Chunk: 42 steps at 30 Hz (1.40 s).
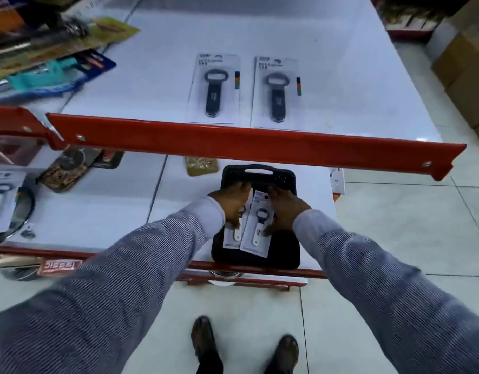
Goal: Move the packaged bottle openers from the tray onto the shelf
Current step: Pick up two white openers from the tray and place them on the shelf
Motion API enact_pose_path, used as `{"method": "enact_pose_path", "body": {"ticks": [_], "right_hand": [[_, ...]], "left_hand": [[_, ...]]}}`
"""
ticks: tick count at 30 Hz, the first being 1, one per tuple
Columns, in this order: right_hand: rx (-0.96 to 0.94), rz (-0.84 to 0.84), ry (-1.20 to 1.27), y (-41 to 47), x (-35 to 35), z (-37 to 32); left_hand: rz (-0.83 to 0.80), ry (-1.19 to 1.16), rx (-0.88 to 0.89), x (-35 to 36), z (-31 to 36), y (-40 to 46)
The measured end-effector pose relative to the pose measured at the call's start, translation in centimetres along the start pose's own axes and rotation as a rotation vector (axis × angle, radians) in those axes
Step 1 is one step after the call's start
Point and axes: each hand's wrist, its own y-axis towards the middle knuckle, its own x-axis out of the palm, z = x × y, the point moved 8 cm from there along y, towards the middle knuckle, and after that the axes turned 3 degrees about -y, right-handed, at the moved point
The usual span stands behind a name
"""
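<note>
1. Head view, centre frame: flat black plastic tray [260, 174] with a cut-out handle, holding two carded bottle openers, white handles.
2. Left hand [230, 203] presses on the left pack [231, 236]; right hand [282, 209] grips the right pack [255, 233], fingers curled round its edge.
3. Upper middle: two more glossy packs, dark-handled openers [214, 89] [277, 93], flat side by side on the white shelf [341, 63] behind its red rail [233, 141].

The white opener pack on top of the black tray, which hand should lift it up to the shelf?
Probably the right hand: it already rests along the top white pack. The left hand covers the pack underneath.
</note>
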Motion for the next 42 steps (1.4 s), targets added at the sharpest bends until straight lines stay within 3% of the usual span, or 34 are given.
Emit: {"method": "enact_pose_path", "body": {"ticks": [4, 10, 14, 18, 22, 26, 29, 32, 36, 42], "right_hand": [[0.055, -0.057, -0.191, 1.7, -0.1, -0.5], [0.094, -0.085, -0.143, 2.1, -1.2, -0.3], [0.055, 0.034, 0.006, 0.5, -3.1, -0.2], [-0.002, 0.231, 0.248, -4.0, -5.8, -0.2], [-0.060, 0.373, 0.449, -10.2, -8.3, -1.3], [-0.150, 0.629, 0.491, -17.0, -13.7, -2.6], [-0.187, 0.785, 0.606, -21.4, -18.2, -2.3], [-0.280, 0.893, 0.727, -24.7, -22.8, -2.2], [-0.320, 0.990, 0.772, -26.0, -28.6, -0.9], [-0.243, 0.937, 0.987, -20.9, -34.3, 5.4]], "left_hand": [[-0.096, 0.046, -0.102, 0.7, -0.3, 2.5], [0.039, 0.188, -0.111, -1.7, 0.3, 1.7], [0.154, 0.324, -0.139, -3.5, 1.1, -1.1], [0.454, 0.137, -0.116, -4.7, 1.1, -7.2], [0.572, -0.126, -0.079, -4.7, 2.2, -13.5], [0.787, -0.139, 0.039, -8.8, 4.7, -19.8], [0.930, -0.337, 0.149, -13.4, 5.9, -24.0], [1.007, -0.531, 0.247, -18.0, 6.8, -26.6], [1.081, -0.593, 0.365, -24.1, 7.7, -26.9], [1.007, -0.811, 0.423, -31.6, 7.8, -20.2]]}}
